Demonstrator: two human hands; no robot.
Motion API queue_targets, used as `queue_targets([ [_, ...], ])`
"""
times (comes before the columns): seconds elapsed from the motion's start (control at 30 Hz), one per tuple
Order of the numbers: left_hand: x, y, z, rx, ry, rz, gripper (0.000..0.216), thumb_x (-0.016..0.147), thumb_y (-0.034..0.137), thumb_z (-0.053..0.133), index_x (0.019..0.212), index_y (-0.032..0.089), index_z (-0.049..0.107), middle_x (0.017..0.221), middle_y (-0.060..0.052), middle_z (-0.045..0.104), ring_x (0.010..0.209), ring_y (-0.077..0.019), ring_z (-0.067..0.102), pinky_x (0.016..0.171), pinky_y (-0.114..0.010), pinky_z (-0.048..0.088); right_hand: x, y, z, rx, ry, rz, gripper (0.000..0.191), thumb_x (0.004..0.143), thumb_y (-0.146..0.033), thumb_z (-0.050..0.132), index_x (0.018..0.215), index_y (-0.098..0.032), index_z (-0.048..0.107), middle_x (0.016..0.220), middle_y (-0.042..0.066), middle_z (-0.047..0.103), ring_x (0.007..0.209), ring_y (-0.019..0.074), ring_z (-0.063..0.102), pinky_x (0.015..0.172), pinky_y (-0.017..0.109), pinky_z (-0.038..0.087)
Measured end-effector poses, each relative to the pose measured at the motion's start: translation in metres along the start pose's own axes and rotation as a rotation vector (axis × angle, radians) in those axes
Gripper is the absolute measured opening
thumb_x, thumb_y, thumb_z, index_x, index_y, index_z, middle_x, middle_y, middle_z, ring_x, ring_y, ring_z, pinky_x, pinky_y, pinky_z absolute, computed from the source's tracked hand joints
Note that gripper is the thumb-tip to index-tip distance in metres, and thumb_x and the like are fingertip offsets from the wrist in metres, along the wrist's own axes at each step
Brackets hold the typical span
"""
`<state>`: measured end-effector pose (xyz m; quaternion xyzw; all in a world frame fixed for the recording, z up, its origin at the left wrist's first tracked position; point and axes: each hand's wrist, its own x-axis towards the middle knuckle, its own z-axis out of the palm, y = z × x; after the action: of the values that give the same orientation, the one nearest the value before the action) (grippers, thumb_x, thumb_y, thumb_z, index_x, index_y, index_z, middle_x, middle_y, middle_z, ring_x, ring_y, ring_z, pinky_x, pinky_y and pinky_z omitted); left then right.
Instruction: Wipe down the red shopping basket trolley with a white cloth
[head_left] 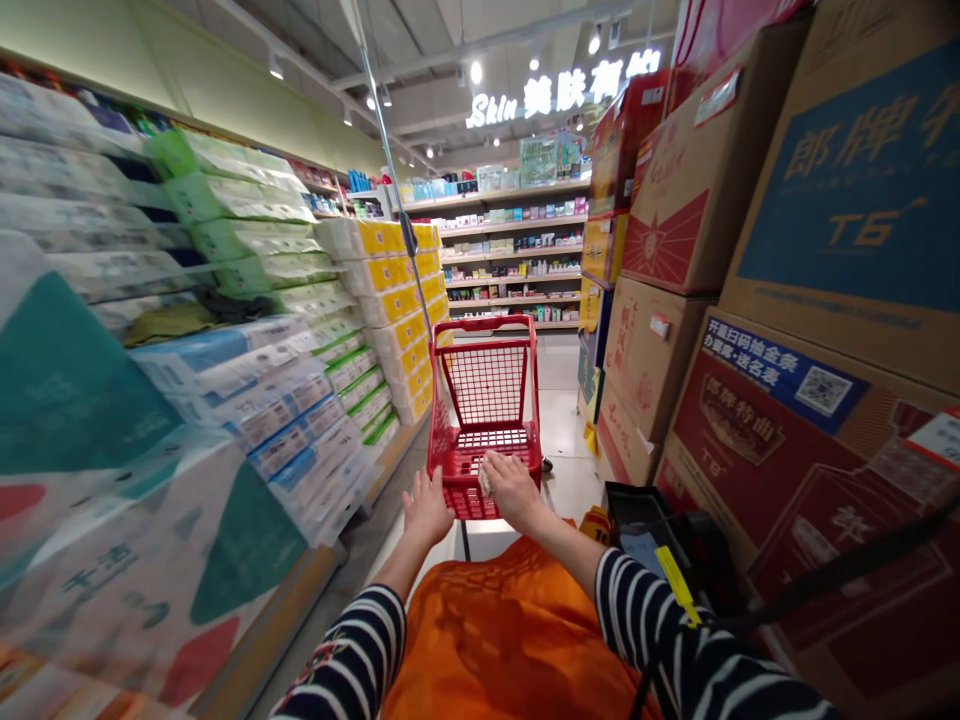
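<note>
While left hand (pixel 426 507) and right hand (pixel 511 487) clamp near rim, red plastic mesh cart (pixel 486 400) stands boxy.

left hand (pixel 426 508) and right hand (pixel 511 487) on red shopping cart (pixel 486 415), tissue packs (pixel 255 400) left, cardboard boxes (pixel 750 300) right

You stand in a narrow supermarket aisle: tissue packs (pixel 247 400) stacked at your left, cardboard cartons (pixel 787 300) piled at your right, cosmetics shelves (pixel 510 250) ahead beneath a lit "Skin" sign (pixel 559 92), pale floor tiles (pixel 559 400) below.
</note>
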<state>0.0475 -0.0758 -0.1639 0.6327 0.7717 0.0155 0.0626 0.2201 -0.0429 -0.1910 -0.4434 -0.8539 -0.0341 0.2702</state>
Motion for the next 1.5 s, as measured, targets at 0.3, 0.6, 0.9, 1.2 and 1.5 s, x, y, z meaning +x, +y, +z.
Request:
queue_targets([
  [0.3,-0.007,0.006,-0.004,0.041,-0.011,0.041,0.073,0.076,0.020,0.044,0.141,0.012,0.012,0.149,-0.019,0.014,0.137,-0.0272,0.010,0.105,-0.054,0.020,0.001,-0.022,0.022,0.014,0.054,-0.022,0.044,0.086,-0.012,0.045,0.129,-0.014,0.045,0.139,0.015,0.037,0.130,0.0235,0.030,0.104,0.044,0.029],
  [0.6,0.001,-0.011,-0.005,0.094,0.012,0.091,0.065,0.079,0.015,0.034,0.141,0.012,0.013,0.150,-0.013,0.010,0.137,-0.0250,0.013,0.105,-0.055,0.020,-0.005,-0.006,0.006,-0.027,-0.027,-0.091,0.041,0.090,-0.019,0.040,0.131,-0.015,0.042,0.142,0.011,0.034,0.131,0.0248,0.027,0.106,0.046,0.023],
  [0.9,0.009,-0.007,-0.004,0.062,-0.010,0.102,0.068,0.079,0.019,0.040,0.141,0.012,0.012,0.151,-0.014,0.007,0.137,-0.0261,0.013,0.105,-0.053,0.023,-0.002,-0.009,0.004,0.039,0.019,0.047,0.039,0.088,-0.016,0.042,0.127,-0.011,0.044,0.139,0.014,0.037,0.130,0.0225,0.028,0.107,0.042,0.022],
  [1.2,-0.003,-0.012,0.009,0.013,0.150,0.201,0.069,0.077,0.021,0.044,0.139,0.011,0.017,0.149,-0.015,0.014,0.135,-0.0269,0.018,0.104,-0.050,0.028,0.009,-0.036,0.006,0.123,0.008,-0.039,0.036,0.089,-0.019,0.042,0.125,-0.017,0.045,0.139,0.010,0.039,0.131,0.0191,0.027,0.105,0.041,0.024],
  [1.5,-0.006,-0.003,0.005,-0.136,0.222,0.201,0.065,0.077,0.020,0.041,0.138,0.010,0.022,0.147,-0.015,0.021,0.136,-0.0283,0.017,0.105,-0.056,0.022,-0.015,-0.003,-0.009,0.040,0.125,0.149,0.036,0.086,-0.016,0.046,0.122,-0.017,0.050,0.139,0.012,0.039,0.128,0.0238,0.030,0.106,0.045,0.019],
])
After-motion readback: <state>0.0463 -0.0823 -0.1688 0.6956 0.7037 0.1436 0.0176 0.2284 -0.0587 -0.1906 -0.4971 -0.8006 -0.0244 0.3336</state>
